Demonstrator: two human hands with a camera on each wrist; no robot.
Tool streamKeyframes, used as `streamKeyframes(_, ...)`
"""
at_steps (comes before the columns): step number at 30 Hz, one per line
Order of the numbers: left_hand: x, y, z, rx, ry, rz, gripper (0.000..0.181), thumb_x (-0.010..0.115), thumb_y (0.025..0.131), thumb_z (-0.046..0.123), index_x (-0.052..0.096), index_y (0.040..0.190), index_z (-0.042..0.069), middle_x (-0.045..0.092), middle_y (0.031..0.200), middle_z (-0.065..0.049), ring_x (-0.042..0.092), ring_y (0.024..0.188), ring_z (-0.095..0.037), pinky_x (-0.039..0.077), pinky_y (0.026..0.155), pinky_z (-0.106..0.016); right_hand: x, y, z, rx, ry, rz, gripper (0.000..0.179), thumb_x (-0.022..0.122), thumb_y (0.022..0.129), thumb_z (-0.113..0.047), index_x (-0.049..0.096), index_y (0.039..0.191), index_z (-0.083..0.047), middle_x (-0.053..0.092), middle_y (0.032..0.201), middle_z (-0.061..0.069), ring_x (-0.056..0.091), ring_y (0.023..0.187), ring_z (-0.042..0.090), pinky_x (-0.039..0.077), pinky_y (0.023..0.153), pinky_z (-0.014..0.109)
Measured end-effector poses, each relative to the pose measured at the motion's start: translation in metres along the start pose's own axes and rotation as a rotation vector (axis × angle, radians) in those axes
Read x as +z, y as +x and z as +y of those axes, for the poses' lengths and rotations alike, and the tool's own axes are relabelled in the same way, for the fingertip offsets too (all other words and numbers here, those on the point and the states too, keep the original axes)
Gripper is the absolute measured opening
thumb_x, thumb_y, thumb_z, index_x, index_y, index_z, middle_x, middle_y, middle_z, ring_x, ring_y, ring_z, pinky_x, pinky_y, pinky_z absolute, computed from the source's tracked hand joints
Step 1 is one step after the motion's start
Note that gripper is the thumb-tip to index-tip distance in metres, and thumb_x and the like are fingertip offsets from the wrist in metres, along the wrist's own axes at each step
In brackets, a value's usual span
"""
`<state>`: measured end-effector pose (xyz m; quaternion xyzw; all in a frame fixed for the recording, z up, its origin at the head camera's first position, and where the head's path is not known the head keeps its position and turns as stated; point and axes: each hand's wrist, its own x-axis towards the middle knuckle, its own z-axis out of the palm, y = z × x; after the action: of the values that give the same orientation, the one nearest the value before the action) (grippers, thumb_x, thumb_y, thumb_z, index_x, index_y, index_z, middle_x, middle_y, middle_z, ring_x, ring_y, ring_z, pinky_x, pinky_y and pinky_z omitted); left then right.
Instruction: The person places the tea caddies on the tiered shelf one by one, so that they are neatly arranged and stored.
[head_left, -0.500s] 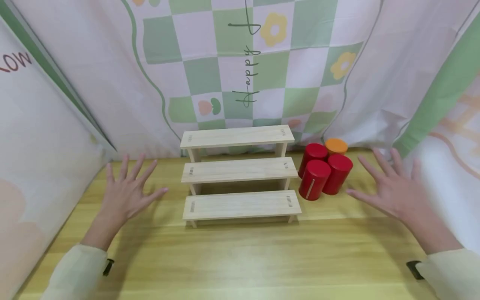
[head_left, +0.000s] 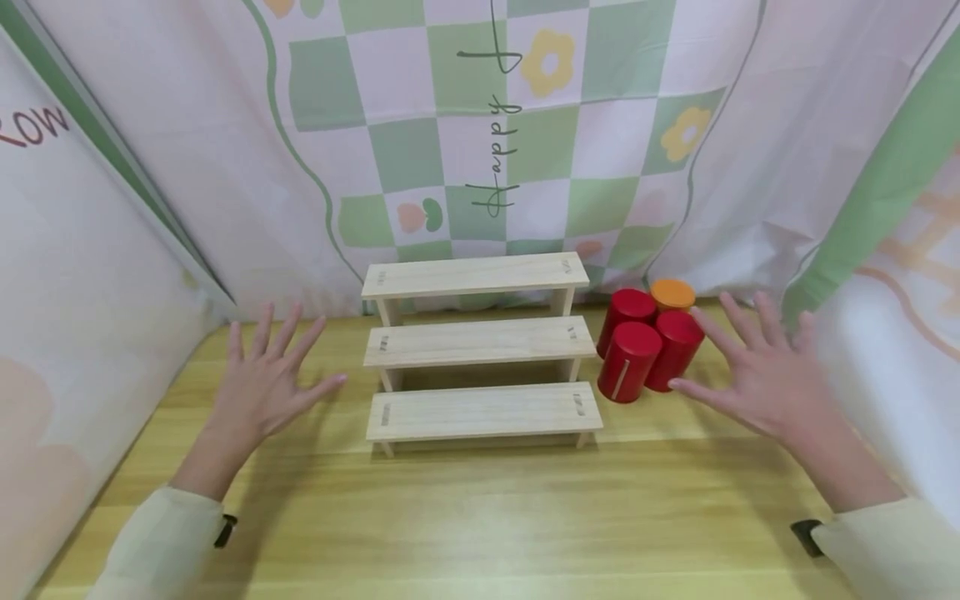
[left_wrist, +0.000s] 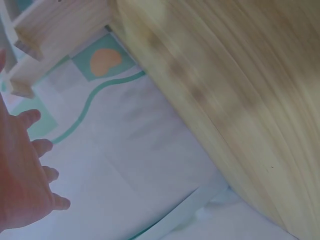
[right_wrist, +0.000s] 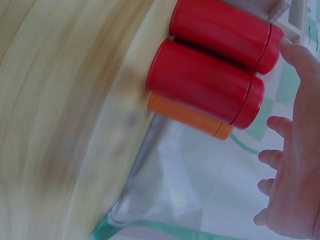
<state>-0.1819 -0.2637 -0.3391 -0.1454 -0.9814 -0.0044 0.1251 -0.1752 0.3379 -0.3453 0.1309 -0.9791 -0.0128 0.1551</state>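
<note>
Both hands are spread wide over the wooden table [head_left: 480, 521], fingers fanned and gripping nothing. The left hand [head_left: 258, 392] is near the left end of a three-tiered wooden stand [head_left: 480, 340]. Over on the other side, the right hand [head_left: 780, 387] is close to three red canisters [head_left: 630, 364] — whether its fingertips touch one, I can't tell. Those stand upright, bunched with an orange canister [head_left: 672, 293] at their back, just beside the stand's right end. Behind it all hangs a checked cloth [head_left: 472, 150].
</note>
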Motion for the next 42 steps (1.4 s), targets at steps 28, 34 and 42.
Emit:
streamKeyframes(28, 0.017, 0.032, 0.025, 0.093, -0.414, 0.014, 0.086, 0.060, 0.100, 0.053, 0.030, 0.161, 0.001, 0.026, 0.168, -0.020, 0.026, 0.152, -0.045, 0.021, 0.123, -0.062, 0.000, 0.020, -0.044, -0.062, 0.349, 0.366, 0.067, 0.087, 0.075, -0.025, 0.066, 0.133, 0.000, 0.062, 0.133, 0.026, 0.055, 0.121, 0.047, 0.048, 0.095, 0.066)
streamKeyframes(34, 0.025, 0.037, 0.029, 0.102, -0.531, -0.003, 0.080, 0.062, 0.101, 0.047, 0.035, 0.159, -0.002, 0.032, 0.164, -0.024, 0.030, 0.150, -0.047, 0.023, 0.121, -0.064, -0.003, 0.021, -0.056, -0.043, 0.443, 0.386, 0.052, 0.089, 0.076, -0.013, 0.071, 0.123, 0.002, 0.072, 0.116, 0.023, 0.066, 0.098, 0.038, 0.054, 0.083, 0.040)
streamKeyframes(42, 0.030, 0.042, 0.033, 0.108, -0.603, -0.023, 0.075, 0.063, 0.102, 0.043, 0.039, 0.157, -0.003, 0.035, 0.163, -0.024, 0.031, 0.149, -0.047, 0.023, 0.121, -0.064, -0.004, 0.023, -0.063, 0.058, 0.557, 0.256, 0.046, 0.086, 0.084, -0.011, 0.068, 0.123, 0.007, 0.071, 0.103, 0.024, 0.069, 0.081, 0.033, 0.052, 0.062, 0.016)
